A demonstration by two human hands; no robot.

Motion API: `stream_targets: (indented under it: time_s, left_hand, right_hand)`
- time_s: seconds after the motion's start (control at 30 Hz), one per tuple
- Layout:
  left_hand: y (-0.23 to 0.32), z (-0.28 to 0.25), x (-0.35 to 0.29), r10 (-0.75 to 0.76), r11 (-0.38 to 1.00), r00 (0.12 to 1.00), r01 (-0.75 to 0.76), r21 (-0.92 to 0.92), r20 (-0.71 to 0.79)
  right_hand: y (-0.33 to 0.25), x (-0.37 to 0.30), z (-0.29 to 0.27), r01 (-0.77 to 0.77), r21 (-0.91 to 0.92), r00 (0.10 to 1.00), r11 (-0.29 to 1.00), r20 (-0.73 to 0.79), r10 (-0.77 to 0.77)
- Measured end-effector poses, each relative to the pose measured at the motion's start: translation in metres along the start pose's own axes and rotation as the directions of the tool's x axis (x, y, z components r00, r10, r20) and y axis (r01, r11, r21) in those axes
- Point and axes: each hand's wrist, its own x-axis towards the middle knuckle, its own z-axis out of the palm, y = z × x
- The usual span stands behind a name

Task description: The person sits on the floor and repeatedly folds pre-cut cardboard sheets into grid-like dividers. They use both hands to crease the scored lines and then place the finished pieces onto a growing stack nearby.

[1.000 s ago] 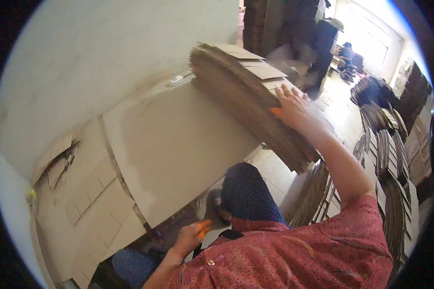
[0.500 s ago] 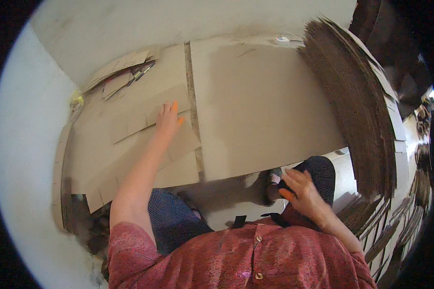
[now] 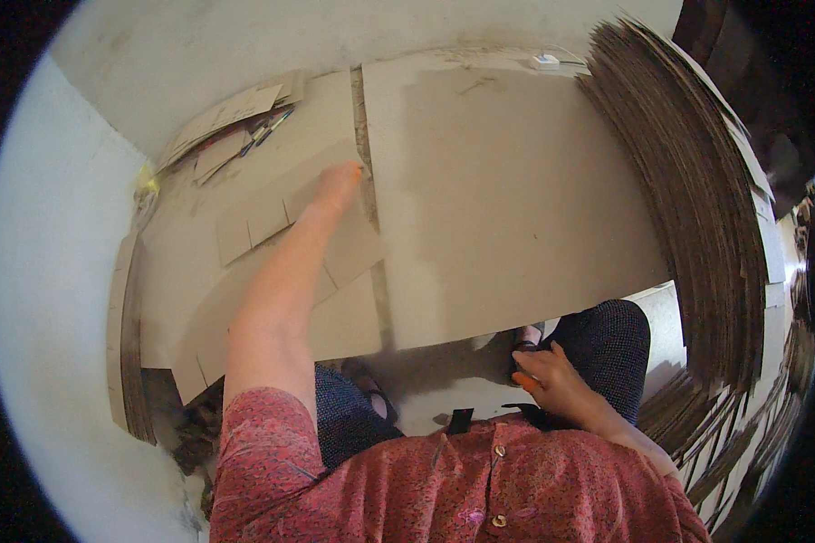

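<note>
On the left of the low cardboard-topped surface [image 3: 335, 317] lies a slotted cardboard piece [image 3: 258, 222]. My left hand [image 3: 340, 185] is at its far right end, fingers curled over the edge in a closed grip; the fingertips are partly hidden. Below my left forearm, a second slotted cardboard piece [image 3: 351, 253] lies at a slant, partly covered by the arm. My right hand [image 3: 552, 380] hovers by my right knee, loosely bent, with its fingers apart and nothing visible in it. Orange coverings show on fingers of both hands.
A tall stack of cardboard sheets [image 3: 688, 199] stands along the right side, with more sheets below it. Cardboard pieces [image 3: 226, 118] and pens [image 3: 267, 129] lie at the back left. A white power socket [image 3: 545, 61] sits by the back wall.
My left hand has slid farther and to the right along the cardboard piece, its fingers now curled at the end. My right hand has dropped slightly. The view has shifted a little.
</note>
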Motion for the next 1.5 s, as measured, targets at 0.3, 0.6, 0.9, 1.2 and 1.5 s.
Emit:
stream_targets:
  time_s: [0.3, 0.6, 0.9, 1.2, 1.5]
  left_hand:
    - [-0.002, -0.033, -0.018, -0.036, 0.919, 0.922, -0.121, -0.375, -0.385]
    - [0.051, -0.105, -0.055, -0.262, 0.779, 0.944, 0.085, -0.621, -0.199]
    - [0.187, -0.077, -0.246, 0.727, 0.469, 0.589, -0.801, -0.372, -0.354]
    - [0.031, -0.08, -0.258, -0.231, 0.972, 0.903, 0.23, 0.047, 0.363]
    - [0.076, -0.078, -0.294, 0.165, 0.984, 0.958, -0.178, 0.034, 0.233]
  right_hand:
    - [-0.013, 0.014, -0.007, -0.031, 0.299, 0.997, 0.954, -0.063, 0.053]
    - [-0.026, 0.016, -0.003, -0.046, 0.385, 0.999, 0.922, 0.0, 0.05]
    - [-0.024, 0.049, -0.017, -0.019, 0.999, 0.902, -0.034, 0.032, 0.431]
    - [-0.011, 0.014, -0.029, -0.084, 0.923, 0.846, 0.377, -0.133, 0.516]
    - [-0.012, 0.004, -0.039, 0.03, 0.861, 0.832, 0.508, -0.303, 0.464]
